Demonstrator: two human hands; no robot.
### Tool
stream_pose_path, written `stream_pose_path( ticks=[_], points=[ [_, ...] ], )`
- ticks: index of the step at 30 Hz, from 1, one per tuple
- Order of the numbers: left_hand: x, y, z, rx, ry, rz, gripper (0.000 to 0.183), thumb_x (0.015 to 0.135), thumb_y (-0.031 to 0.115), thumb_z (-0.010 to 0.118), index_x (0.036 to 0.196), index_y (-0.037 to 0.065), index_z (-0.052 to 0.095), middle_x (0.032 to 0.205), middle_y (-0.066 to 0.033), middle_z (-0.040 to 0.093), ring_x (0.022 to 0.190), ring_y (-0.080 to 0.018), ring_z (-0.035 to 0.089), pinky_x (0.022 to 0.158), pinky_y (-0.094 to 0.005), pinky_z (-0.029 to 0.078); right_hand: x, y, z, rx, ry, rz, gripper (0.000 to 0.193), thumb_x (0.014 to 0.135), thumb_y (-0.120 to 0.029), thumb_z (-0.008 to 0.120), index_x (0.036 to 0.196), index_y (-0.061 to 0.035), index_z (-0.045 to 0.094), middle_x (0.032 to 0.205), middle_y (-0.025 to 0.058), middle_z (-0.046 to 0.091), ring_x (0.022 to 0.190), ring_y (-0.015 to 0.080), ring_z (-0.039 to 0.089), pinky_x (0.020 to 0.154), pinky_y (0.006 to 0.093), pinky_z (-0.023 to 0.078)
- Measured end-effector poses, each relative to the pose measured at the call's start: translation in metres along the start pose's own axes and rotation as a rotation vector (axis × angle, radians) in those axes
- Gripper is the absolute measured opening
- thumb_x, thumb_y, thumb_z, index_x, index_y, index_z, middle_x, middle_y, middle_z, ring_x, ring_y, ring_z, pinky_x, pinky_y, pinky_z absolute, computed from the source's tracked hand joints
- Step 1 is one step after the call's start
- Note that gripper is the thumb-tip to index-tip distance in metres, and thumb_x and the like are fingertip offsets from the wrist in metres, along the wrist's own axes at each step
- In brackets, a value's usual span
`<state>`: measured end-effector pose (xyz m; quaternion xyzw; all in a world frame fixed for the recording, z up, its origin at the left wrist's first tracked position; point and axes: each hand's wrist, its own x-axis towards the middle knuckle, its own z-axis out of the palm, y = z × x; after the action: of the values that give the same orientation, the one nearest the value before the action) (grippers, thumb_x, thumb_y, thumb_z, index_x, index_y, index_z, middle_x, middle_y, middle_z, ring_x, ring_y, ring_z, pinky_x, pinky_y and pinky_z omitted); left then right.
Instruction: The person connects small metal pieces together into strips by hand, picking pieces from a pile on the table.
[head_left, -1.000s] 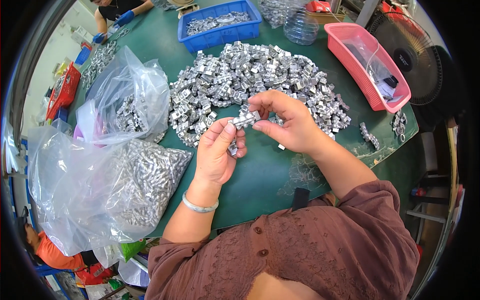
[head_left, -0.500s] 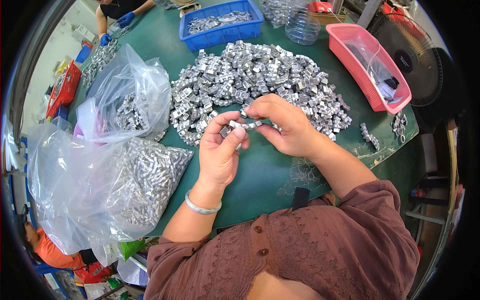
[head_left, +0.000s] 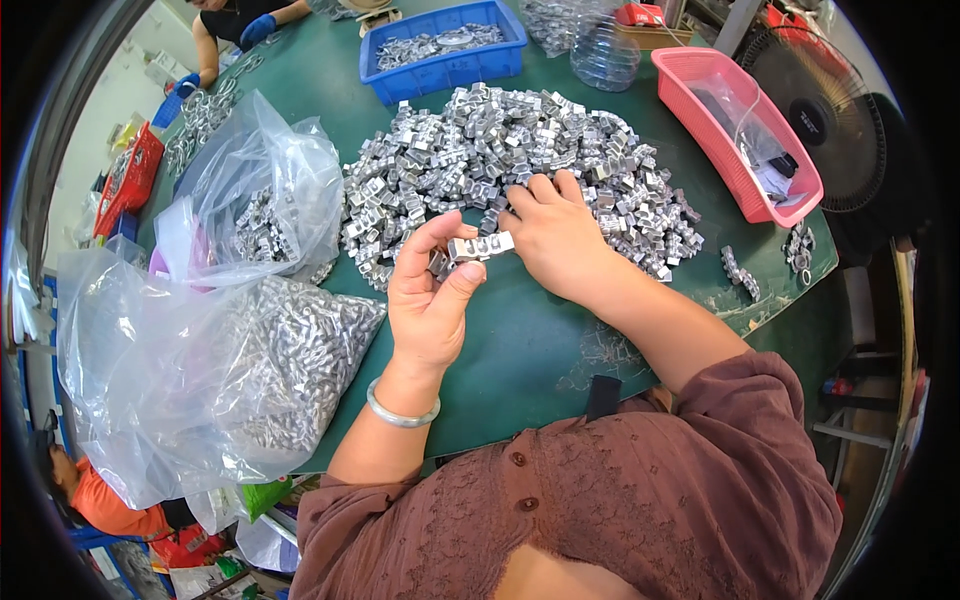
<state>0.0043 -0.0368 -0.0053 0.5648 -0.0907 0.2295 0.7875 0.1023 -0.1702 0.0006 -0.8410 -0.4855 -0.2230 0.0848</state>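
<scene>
Grip of left hand (head_left: 428,290) — metal clip row (head_left: 480,246) between fingertips

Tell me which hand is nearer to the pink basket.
Right. The right hand rests on the pile of metal clips, on the side toward the pink basket. The left hand is farther from it, holding a clip strip.

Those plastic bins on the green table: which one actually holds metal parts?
The blue bin at the far edge, beyond the big pile of metal pieces. The pink bin on the right shows only clear plastic wrapping and a small dark item.
</scene>
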Motion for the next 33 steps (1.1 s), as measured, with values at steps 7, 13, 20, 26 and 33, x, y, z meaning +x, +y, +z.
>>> stream_pose_path(
  ticks=[7,13,20,26,33],
  points=[
    [0.003,0.007,0.002,-0.333,0.031,-0.148,0.036,0.082,0.001,0.049,0.117,0.005,0.043,0.102,-0.0079,0.048,0.09,-0.0172,0.051,0.075,-0.0306,0.046,-0.001,0.002,-0.002,0.028,-0.115,-0.043,0.007,0.065,-0.013,0.053,0.068,-0.0087,0.058,0.071,0.0027,0.05,0.078,0.0181,0.045,0.075,0.0318,0.032],
    [0.01,0.013,-0.007,-0.63,0.213,-0.406,0.023,0.081,0.009,0.047,0.103,0.004,0.051,0.092,-0.008,0.052,0.089,-0.0227,0.055,0.072,-0.0315,0.05,0.001,0.01,-0.002,0.468,0.042,0.014,0.008,0.071,-0.01,0.055,0.075,-0.0051,0.06,0.074,0.005,0.054,0.078,0.0216,0.049,0.071,0.0348,0.037],
    [0.002,0.01,-0.001,-0.321,0.216,-0.657,0.013,0.083,0.018,0.051,0.089,0.007,0.053,0.077,-0.0024,0.054,0.06,-0.0122,0.051,0.045,-0.022,0.037,-0.003,0.008,-0.03,1.579,-0.091,0.531,0.015,0.083,-0.008,0.052,0.091,0.002,0.058,0.082,0.0037,0.059,0.068,0.0095,0.055,0.063,0.0216,0.045],
    [0.002,0.013,0.006,-0.306,0.146,-0.664,0.015,0.084,0.02,0.052,0.088,0.006,0.055,0.07,-0.0023,0.054,0.056,-0.0112,0.051,0.042,-0.0225,0.037,-0.003,0.004,-0.032,1.934,-0.087,0.635,0.015,0.082,-0.006,0.052,0.094,0.0022,0.055,0.079,0.0069,0.059,0.07,0.0136,0.058,0.064,0.0248,0.048],
    [0.004,0.014,0.003,-0.381,0.178,-0.623,0.016,0.086,0.022,0.049,0.085,0.007,0.053,0.069,-0.0026,0.053,0.056,-0.0114,0.05,0.042,-0.0222,0.037,-0.001,0.008,-0.027,1.955,-0.181,0.668,0.013,0.082,-0.01,0.052,0.09,-0.0004,0.055,0.077,0.0071,0.06,0.067,0.0129,0.058,0.06,0.023,0.045]
  ],
)
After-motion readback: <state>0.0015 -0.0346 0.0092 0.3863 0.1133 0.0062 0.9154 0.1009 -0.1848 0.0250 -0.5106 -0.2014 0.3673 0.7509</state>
